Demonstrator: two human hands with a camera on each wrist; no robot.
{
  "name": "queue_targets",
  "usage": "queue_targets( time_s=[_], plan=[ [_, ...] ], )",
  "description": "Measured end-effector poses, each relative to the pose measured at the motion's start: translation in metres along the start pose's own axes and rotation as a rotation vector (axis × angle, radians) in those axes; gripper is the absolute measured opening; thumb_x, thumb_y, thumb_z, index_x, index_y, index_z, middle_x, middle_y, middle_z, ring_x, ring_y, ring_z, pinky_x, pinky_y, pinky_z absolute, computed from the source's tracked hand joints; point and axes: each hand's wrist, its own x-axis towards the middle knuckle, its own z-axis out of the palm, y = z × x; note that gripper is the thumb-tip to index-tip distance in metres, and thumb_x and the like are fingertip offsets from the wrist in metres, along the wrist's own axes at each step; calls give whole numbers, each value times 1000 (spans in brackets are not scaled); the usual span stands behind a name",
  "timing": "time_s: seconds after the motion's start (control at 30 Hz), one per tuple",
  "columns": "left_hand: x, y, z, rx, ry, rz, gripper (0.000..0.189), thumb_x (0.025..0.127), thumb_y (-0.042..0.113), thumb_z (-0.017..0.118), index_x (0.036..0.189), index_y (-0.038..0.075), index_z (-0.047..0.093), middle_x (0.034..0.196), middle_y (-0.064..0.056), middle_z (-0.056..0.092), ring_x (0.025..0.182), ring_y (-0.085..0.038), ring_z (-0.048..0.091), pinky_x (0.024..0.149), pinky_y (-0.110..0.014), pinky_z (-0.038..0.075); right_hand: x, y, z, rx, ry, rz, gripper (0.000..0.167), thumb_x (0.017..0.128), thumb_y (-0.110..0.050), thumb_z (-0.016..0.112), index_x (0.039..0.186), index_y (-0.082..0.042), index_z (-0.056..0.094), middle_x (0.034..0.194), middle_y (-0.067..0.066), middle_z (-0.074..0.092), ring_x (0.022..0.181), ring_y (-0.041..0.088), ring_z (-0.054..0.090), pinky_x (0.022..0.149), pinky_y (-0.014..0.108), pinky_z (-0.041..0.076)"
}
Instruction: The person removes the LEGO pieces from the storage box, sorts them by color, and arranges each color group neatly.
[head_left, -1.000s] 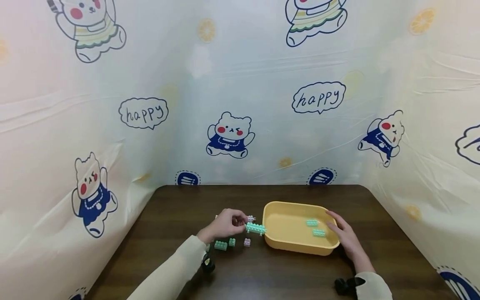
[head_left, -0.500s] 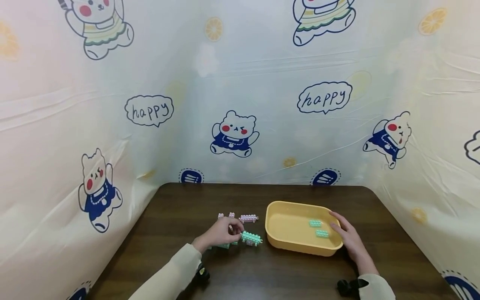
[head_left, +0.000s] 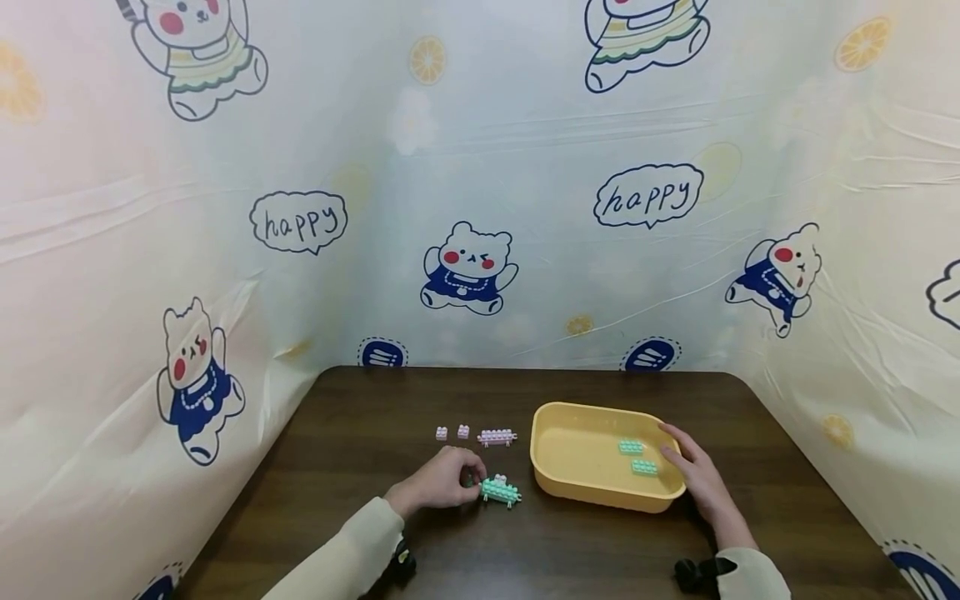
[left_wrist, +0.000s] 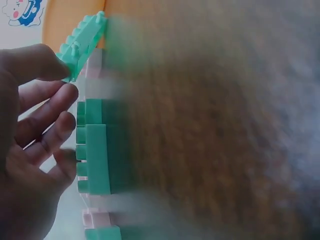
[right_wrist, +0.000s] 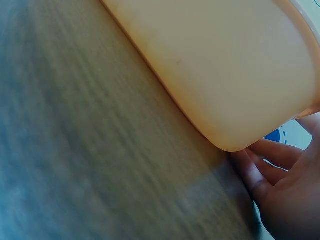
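Note:
My left hand [head_left: 442,479] pinches one end of a long mint-green building brick [head_left: 501,491] with studs and small side pegs, just left of the tray. In the left wrist view the brick [left_wrist: 85,42] is tilted between thumb and fingertips. Darker green bricks [left_wrist: 96,160] stand beside the fingers there; the hand hides them in the head view. A small pink brick [head_left: 500,478] shows behind the held one. At the right end of the yellow tray [head_left: 592,494], my right hand [head_left: 701,475] grips the rim, thumb inside; some fingers are hidden.
Two mint-green bricks [head_left: 637,457] lie in the right half of the tray. Beyond my left hand sit two small pink bricks [head_left: 452,432] and a long pink brick with pegs [head_left: 497,437]. Patterned sheets [head_left: 465,267] hang around the dark wooden table [head_left: 420,387].
The left hand has carried the long mint-green brick away from the tray's left rim, leftward and down toward the near side. The right hand stays on the tray.

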Motion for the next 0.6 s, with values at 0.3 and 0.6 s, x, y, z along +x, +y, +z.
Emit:
queue_targets(
  time_s=[0.3, 0.6],
  plan=[
    [-1, 3, -1, 221, 6, -14, 8, 81, 24, 71, 89, 23, 70, 83, 14, 60, 79, -5, 52, 72, -23, 43, 0, 0, 0, -6, 5, 2, 57, 102, -37, 49, 150, -11, 34, 158, 22, 21, 139, 38, 26, 80, 8, 39],
    [0, -3, 4, 338, -13, -9, 10, 82, 29, 72, 92, 27, 71, 87, 17, 60, 83, -3, 52, 76, -28, 41, 0, 0, 0, -2, -4, 15, 56, 102, -36, 48, 151, -12, 33, 159, 22, 19, 139, 38, 27, 80, 10, 42]
  ],
)
